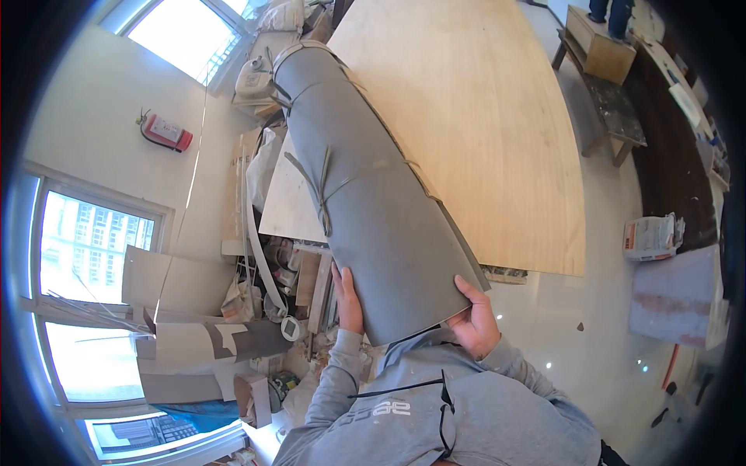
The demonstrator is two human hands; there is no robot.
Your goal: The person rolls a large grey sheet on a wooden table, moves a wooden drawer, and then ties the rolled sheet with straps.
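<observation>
A large grey sheet rolled into a thick tube (381, 182) lies slantwise over the wooden tabletop, its near end close to my body. Thin cords (322, 190) are knotted around it in several places. My left hand (348, 301) presses against the left side of the roll near its lower end, fingers pointing up along it. At the lower right edge, my right hand (475, 322) grips the roll, thumb on the outer face and the other fingers partly hidden beneath.
The roll overlaps a large pale wooden board (497, 132). Clutter and leaning panels (186, 349) line the window wall at left. A red fire extinguisher (165, 130) hangs there. On the right stand a low bench (606, 109) and a white bag (653, 237). A person's legs (614, 15) show at the top right.
</observation>
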